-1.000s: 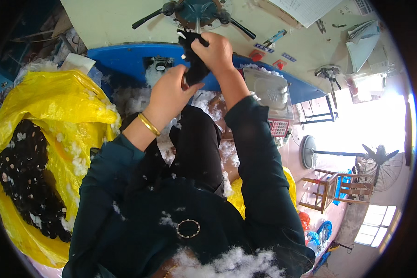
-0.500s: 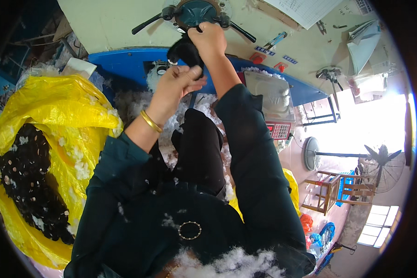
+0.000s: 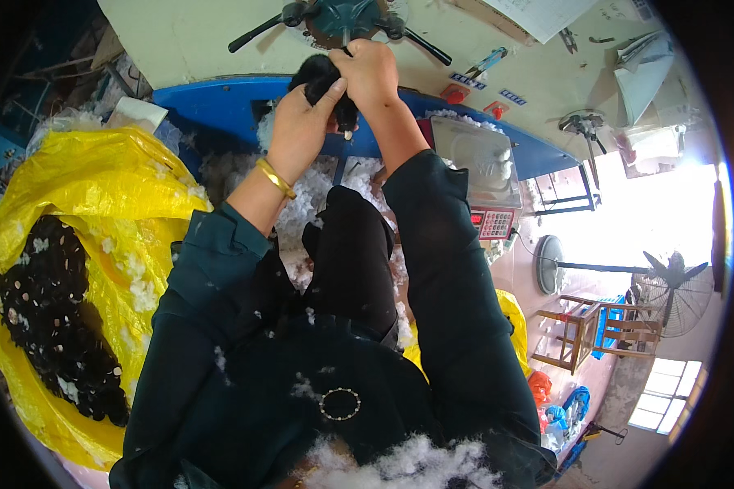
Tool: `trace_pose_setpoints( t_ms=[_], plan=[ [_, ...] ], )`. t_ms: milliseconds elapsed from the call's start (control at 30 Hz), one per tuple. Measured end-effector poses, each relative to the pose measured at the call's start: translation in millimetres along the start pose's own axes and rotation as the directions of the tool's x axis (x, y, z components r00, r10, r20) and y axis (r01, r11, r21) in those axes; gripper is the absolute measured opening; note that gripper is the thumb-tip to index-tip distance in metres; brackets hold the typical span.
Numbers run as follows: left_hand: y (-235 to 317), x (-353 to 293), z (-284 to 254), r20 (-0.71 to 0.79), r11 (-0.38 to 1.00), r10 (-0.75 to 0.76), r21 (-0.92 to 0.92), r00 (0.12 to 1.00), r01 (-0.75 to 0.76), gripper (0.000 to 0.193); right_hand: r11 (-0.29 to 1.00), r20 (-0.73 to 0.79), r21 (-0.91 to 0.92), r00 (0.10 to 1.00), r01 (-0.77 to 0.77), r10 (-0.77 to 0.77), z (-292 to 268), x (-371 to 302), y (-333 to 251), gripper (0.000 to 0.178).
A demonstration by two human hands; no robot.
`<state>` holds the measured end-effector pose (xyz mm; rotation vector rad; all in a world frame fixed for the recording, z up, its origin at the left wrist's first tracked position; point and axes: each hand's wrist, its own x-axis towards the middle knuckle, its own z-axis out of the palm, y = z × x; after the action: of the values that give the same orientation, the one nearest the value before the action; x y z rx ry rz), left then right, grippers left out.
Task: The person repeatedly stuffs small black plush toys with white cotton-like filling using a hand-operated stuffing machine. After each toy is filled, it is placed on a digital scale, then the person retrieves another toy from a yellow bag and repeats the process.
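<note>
A small black plush piece (image 3: 321,80) hangs at the thin metal tube of the dark green machine head (image 3: 347,19) on the bench. My right hand (image 3: 370,73) is closed on its upper end beside the tube; whether the tube sits inside the plush is hidden by my fingers. Lower down, my left hand (image 3: 302,116) grips the body of the same piece, thumb on top and fingers behind. A pale tip shows at its lower end. White fibre stuffing (image 3: 306,208) lies below my hands, around my legs.
At left, a yellow woven sack (image 3: 110,183) holds many black plush pieces (image 3: 53,301). Black handles (image 3: 257,37) flank the machine head. Red buttons (image 3: 455,95) sit on the bench, with a digital scale (image 3: 477,163) at right. Wooden chairs (image 3: 575,334) and a fan (image 3: 668,301) stand beyond.
My left hand, loose with its fingers apart before, has moved up and right and taken hold of the plush piece's body. The right hand has kept its grip near the tube.
</note>
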<state>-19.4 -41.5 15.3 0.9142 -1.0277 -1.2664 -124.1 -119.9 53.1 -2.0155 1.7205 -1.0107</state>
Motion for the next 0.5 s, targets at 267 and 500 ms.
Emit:
trace_pose_setpoints(
  t_ms=[267,500],
  plan=[
    [-16,-59,-21,0.238,0.852,-0.194,-0.440,0.952,0.284,0.029,0.961,-0.082,0.218,0.984,0.171,-0.156,-8,-51,11,0.030],
    [-10,-49,-7,0.093,0.891,-0.200,-0.397,0.975,0.221,0.010,0.755,0.015,0.644,0.985,0.122,-0.172,5,-57,47,0.030]
  ],
)
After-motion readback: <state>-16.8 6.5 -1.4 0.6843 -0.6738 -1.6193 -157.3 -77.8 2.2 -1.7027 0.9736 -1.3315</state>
